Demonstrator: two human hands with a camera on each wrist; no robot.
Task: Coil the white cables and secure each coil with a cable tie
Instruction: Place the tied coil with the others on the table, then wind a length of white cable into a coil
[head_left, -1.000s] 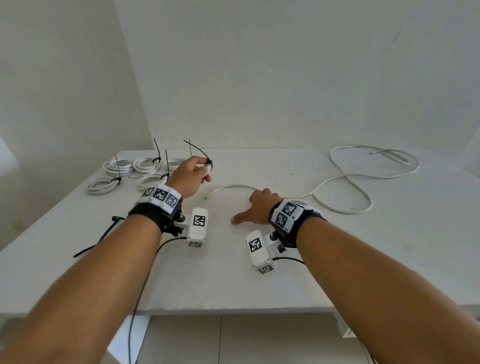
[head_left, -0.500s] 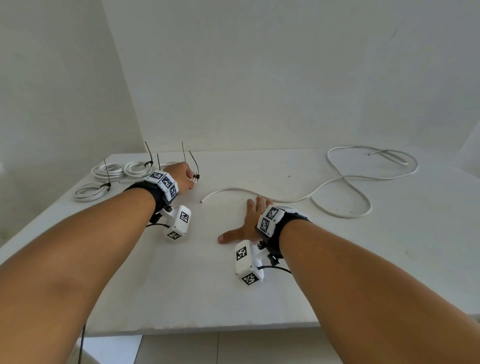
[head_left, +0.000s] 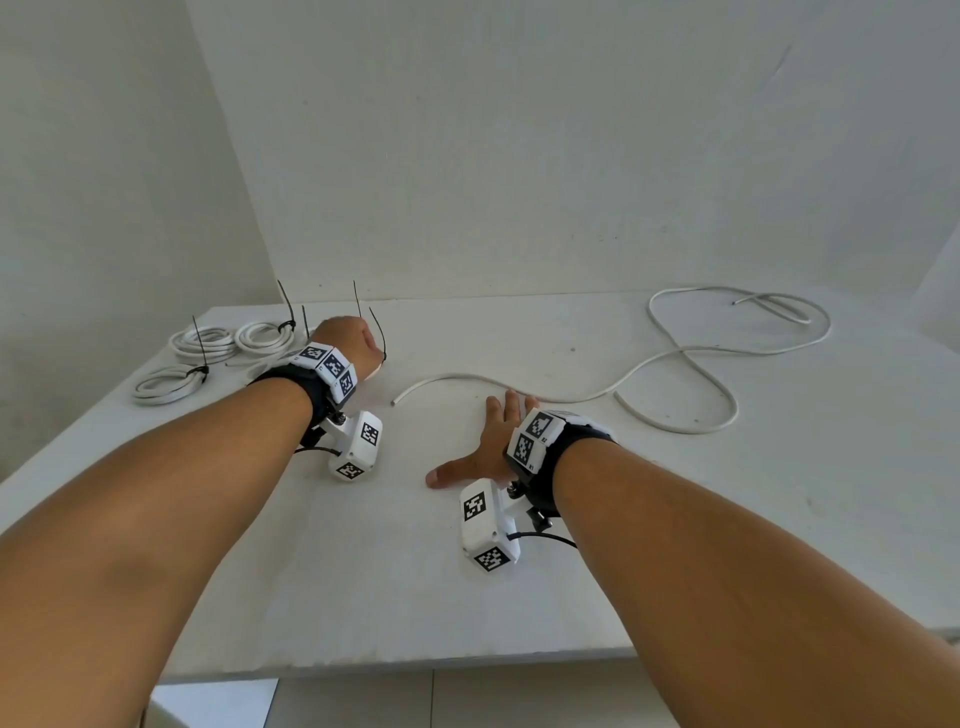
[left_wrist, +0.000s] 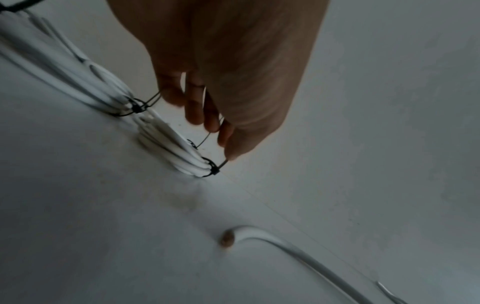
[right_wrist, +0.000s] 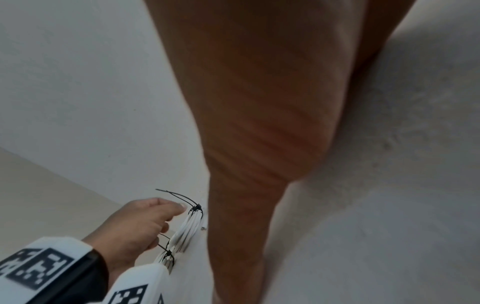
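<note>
A loose white cable (head_left: 675, 358) snakes over the table's right half, its free end (head_left: 396, 401) lying between my hands; the same end shows in the left wrist view (left_wrist: 285, 246). My left hand (head_left: 345, 343) hovers at the back left over a tied coil (left_wrist: 182, 156) that lies on the table. Its thumb is straight and its tip touches the coil's black tie (right_wrist: 194, 207); the fingers (left_wrist: 194, 107) hang loose. My right hand (head_left: 483, 441) lies flat, palm down, thumb spread, fingertips just short of the loose cable. It holds nothing.
Three more tied coils (head_left: 202, 343) (head_left: 265, 335) (head_left: 166, 384) lie at the table's back left corner, their black tie tails sticking up. Walls close the table (head_left: 363, 597) in at the back and left. Its front edge runs below my forearms.
My left hand carried the tied coil back and left and lowered it onto the table beside the other coils. My right hand went from curled to flat on the table.
</note>
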